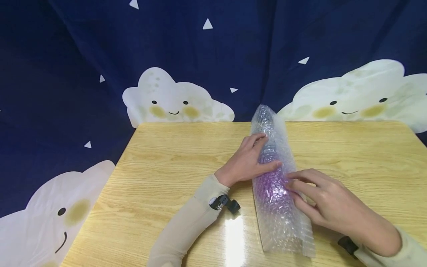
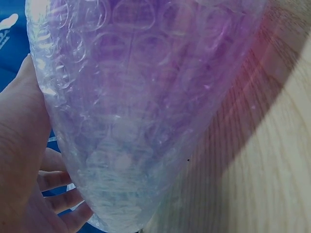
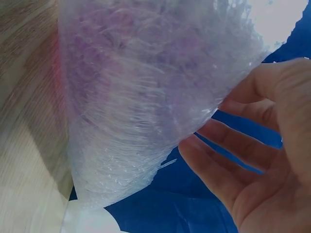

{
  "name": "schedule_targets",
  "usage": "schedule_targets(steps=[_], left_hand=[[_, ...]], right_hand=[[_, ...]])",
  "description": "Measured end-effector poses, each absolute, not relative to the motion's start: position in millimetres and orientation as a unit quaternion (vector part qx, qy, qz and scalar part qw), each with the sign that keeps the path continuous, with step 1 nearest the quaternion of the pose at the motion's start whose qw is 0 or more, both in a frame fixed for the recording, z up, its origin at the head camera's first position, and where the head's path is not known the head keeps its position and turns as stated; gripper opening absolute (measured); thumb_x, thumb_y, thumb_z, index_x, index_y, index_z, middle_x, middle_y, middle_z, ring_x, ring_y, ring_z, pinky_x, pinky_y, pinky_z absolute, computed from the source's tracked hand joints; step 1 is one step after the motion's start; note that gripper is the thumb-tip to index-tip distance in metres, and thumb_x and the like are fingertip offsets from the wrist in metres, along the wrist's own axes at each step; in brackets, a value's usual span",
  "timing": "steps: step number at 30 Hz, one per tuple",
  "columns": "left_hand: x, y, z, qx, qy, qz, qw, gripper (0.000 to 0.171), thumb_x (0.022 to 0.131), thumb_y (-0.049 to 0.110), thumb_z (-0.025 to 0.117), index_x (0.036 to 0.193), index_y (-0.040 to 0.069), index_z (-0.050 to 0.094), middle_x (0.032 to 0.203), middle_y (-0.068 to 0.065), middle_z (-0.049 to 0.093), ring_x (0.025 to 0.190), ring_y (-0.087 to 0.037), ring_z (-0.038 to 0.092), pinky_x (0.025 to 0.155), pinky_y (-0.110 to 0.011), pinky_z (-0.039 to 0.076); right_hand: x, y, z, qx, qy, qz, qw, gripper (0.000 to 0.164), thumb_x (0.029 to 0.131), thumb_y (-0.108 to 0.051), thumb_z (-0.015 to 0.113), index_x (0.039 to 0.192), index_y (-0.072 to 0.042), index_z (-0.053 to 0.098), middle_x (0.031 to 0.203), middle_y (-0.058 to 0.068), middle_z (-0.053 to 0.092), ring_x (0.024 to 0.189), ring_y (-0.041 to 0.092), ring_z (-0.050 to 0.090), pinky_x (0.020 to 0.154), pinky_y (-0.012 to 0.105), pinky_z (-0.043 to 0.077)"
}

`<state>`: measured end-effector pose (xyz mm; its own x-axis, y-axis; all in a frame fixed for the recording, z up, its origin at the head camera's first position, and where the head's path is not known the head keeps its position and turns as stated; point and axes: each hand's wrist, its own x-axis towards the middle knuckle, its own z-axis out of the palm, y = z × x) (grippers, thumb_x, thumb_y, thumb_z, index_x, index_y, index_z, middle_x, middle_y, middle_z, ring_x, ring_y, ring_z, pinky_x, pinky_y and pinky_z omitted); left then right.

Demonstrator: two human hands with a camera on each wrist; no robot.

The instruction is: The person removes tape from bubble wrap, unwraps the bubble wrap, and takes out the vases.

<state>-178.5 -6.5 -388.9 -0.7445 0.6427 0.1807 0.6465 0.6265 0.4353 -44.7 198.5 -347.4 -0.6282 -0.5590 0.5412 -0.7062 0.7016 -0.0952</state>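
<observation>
A long purple and blue bundle in clear bubble wrap (image 1: pixel 273 193) lies lengthwise on the wooden table, its narrow end toward the back. What is inside cannot be made out. With bent fingers and its thumb across the top, my left hand (image 1: pixel 245 161) holds the bundle around its middle. My right hand (image 1: pixel 328 198) pinches the wrap along the right side, lower down. In the left wrist view, the fingers of the left hand (image 2: pixel 29 160) touch the bundle's side. Fingertips of the right hand (image 3: pixel 252 141) meet the wrap's edge in the right wrist view.
The wooden table (image 1: pixel 173 159) extends to both sides of the bundle. Behind it hangs a dark blue curtain (image 1: pixel 166 40) printed with smiling clouds and white triangles. A small black device (image 1: pixel 225 204) is strapped to the left sleeve.
</observation>
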Motion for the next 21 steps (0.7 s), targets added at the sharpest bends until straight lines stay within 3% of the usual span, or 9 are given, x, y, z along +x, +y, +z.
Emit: schedule_targets(steps=[21], left_hand=[[-177.6, -5.8, -389.0, -0.353, -0.904, -0.240, 0.003, 0.090, 0.086, 0.073, 0.049, 0.151, 0.012, 0.035, 0.157, 0.000, 0.029, 0.142, -0.016, 0.030, 0.116, -0.033, 0.038]], right_hand=[[-44.0, 195.6, -346.8, 0.375, -0.867, 0.161, 0.285, 0.042, 0.102, -0.038, 0.040, 0.096, -0.015, 0.075, 0.103, -0.001, 0.072, 0.093, 0.015, 0.068, 0.081, 0.029, 0.054]])
